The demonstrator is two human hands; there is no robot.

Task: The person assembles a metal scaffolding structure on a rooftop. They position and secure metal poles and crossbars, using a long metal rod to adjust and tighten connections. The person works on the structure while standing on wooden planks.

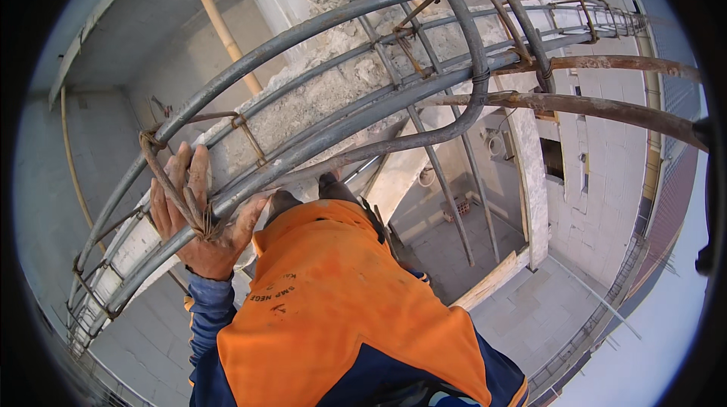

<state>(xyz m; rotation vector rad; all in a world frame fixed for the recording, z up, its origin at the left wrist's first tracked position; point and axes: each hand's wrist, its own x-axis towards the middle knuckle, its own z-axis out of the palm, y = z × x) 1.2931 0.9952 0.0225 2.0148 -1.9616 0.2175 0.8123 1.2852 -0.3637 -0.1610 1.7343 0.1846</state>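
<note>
My left hand (206, 254) is at the left end of a long rebar cage (356, 127). Its fingers stretch out straight past a thick steel bar that crosses in front of the palm, and the thumb points off to the right. A rusty, bent stirrup (160, 174) passes over the fingers. Twisted tie wire (207, 227) binds it to the bar beside the palm. The hand touches the steel, but its fingers are not wrapped round it. My right hand does not show.
Rough concrete (291, 115) runs beneath the cage. Rusty bars (621, 108) jut out to the right. Far below, past a wooden board (492, 280), is a paved floor (447, 252). A bamboo pole (216, 17) leans at the upper left, and a light block wall (606, 149) stands right.
</note>
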